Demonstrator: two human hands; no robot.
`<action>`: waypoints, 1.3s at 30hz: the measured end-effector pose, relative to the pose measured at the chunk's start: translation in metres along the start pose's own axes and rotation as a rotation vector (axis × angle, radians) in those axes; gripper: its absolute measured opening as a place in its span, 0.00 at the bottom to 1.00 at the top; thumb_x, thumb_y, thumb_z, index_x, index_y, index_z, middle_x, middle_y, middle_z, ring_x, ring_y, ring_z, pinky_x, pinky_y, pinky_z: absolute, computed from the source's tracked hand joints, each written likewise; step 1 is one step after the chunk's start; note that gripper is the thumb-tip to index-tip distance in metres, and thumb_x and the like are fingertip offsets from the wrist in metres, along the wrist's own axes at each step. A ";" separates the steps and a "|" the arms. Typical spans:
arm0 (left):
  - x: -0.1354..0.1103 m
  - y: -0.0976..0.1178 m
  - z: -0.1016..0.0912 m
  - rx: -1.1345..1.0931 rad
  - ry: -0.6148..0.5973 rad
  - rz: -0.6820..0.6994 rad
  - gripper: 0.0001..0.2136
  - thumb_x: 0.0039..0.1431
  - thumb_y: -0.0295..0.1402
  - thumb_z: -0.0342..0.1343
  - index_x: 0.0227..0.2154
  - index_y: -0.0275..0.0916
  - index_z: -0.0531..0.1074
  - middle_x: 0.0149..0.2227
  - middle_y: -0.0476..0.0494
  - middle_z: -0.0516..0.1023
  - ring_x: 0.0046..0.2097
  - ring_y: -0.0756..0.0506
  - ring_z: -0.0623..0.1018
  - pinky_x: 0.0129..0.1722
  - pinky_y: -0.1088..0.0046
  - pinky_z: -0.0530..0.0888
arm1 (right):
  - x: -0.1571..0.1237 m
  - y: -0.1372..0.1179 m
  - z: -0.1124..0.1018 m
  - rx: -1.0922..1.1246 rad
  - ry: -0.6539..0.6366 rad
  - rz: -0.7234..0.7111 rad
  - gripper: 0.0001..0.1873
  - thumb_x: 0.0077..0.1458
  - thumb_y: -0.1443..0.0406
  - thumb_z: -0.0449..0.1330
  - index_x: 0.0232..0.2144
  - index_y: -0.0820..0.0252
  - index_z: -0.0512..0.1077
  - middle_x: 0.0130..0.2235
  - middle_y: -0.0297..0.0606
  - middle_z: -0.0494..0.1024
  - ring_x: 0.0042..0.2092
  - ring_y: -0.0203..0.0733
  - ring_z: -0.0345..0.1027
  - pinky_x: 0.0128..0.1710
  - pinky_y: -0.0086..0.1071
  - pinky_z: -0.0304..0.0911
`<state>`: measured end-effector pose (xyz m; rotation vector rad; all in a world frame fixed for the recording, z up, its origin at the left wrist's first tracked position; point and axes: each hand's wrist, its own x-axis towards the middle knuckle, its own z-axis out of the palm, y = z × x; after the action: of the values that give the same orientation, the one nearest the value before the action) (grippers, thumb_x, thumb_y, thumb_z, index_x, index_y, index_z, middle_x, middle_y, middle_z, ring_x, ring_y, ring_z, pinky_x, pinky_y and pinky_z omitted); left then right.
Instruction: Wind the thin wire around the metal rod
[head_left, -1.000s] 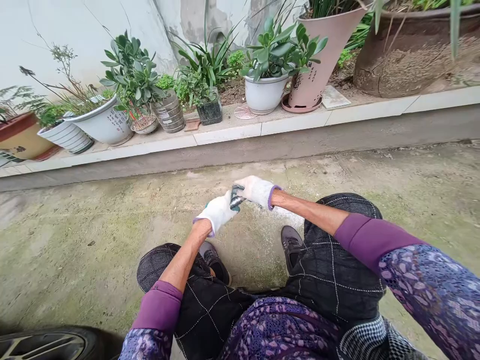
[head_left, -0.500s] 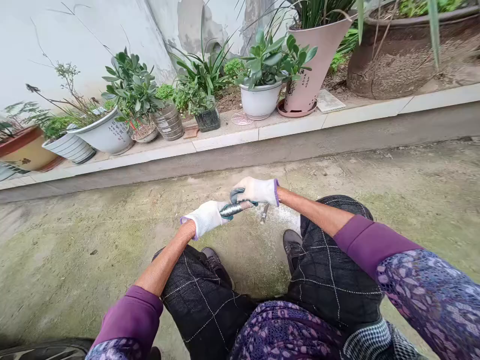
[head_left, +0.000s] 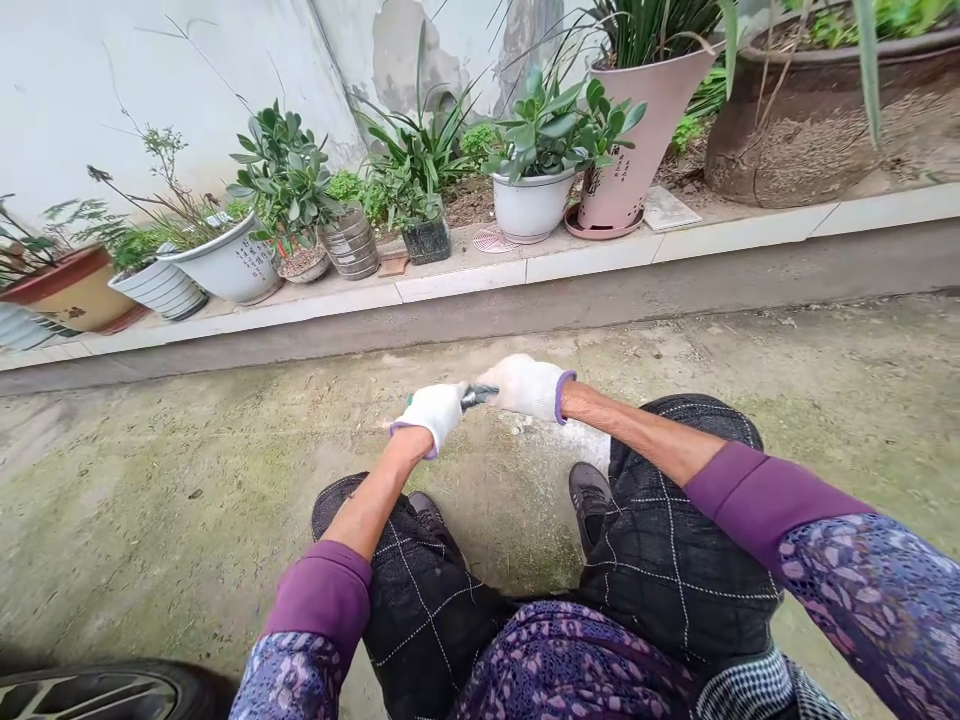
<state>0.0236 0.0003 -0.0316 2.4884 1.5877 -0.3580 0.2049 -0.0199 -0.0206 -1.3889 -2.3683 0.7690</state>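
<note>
With the white round pot (head_left: 531,207) as the landmark, the silvery rod (head_left: 472,400) lies on its near side and slightly to its left, held above the floor between the person's two gloved hands. Only a short stretch of it shows. Its long axis appears to run from one hand to the other, rising a little toward the right. The left hand (head_left: 429,416) has its fingers curled around the left end, with no visible gap. The right hand (head_left: 528,388) meets the other end from the right, its fingers bent beside the rod; the back of the glove hides how tightly they close. Both hands touch or nearly touch the rod, so neither is clearly nearer.

Beneath, on the pot's near side, spreads a rough concrete floor (head_left: 247,480) with a greenish tinge; whitish grit (head_left: 585,443) lies slightly right of the pot's line, by the right shoe (head_left: 590,497). The pot itself stands on a tiled ledge (head_left: 465,278): a dark square planter (head_left: 427,242) to its left, a tall pink pot (head_left: 626,145) just to its right, a pale wall (head_left: 187,65) behind. A wheel (head_left: 180,690) is well to its left, far on the near side.
</note>
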 end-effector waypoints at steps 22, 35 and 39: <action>-0.002 -0.015 -0.011 -0.269 0.210 -0.116 0.14 0.62 0.33 0.51 0.48 0.39 0.76 0.35 0.41 0.81 0.32 0.45 0.80 0.34 0.71 0.74 | -0.004 -0.008 0.008 0.033 -0.015 -0.018 0.12 0.60 0.64 0.56 0.37 0.61 0.79 0.32 0.35 0.78 0.30 0.35 0.63 0.31 0.28 0.53; -0.009 0.004 0.013 0.219 -0.127 0.188 0.17 0.64 0.31 0.48 0.50 0.41 0.77 0.37 0.34 0.83 0.40 0.35 0.83 0.39 0.61 0.76 | 0.008 0.028 0.008 0.028 -0.116 0.032 0.10 0.52 0.66 0.58 0.32 0.61 0.80 0.31 0.36 0.80 0.32 0.38 0.67 0.32 0.29 0.56; -0.016 0.000 0.005 -0.025 -0.106 0.181 0.12 0.61 0.35 0.53 0.42 0.42 0.79 0.33 0.42 0.82 0.36 0.41 0.82 0.38 0.69 0.74 | 0.011 0.026 0.005 0.419 -0.115 0.062 0.08 0.46 0.67 0.60 0.30 0.63 0.78 0.31 0.35 0.79 0.31 0.37 0.68 0.31 0.27 0.62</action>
<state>0.0168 -0.0152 -0.0313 2.5236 1.3076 -0.4323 0.2158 -0.0011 -0.0399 -1.2685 -2.0842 1.3043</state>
